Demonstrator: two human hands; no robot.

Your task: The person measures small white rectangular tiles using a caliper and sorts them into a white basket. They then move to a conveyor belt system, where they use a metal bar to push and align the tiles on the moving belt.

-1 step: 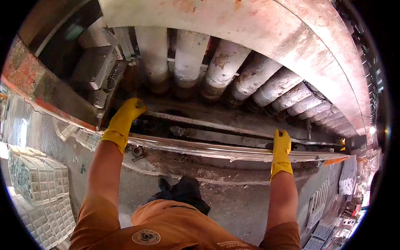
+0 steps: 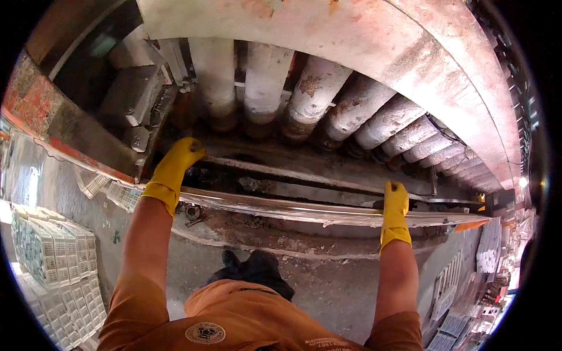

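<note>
A long, thin, pale bar (image 2: 293, 174) crosses the open trough of a large machine, running left to right. My left hand (image 2: 177, 165), in a yellow rubber glove, is closed at its left end with the fingers curled. Farther right, my right hand (image 2: 397, 206), gloved the same way, makes a fist around the bar, which reappears beyond it. The fingers' undersides are hidden in both hands. Both forearms pass over the trough's near wall (image 2: 275, 206), a long, pale, crusted edge. Inside the trough is dark, with greyish lumps (image 2: 249, 183) near the left.
Behind the bar stands a row of thick, dirty cylinders (image 2: 316, 96) under a broad curved cover (image 2: 351, 23). A rusty orange frame (image 2: 64, 134) bounds the left. White plastic crates (image 2: 64, 251) are stacked on the floor at left; flat slatted pieces (image 2: 449, 286) lie at right.
</note>
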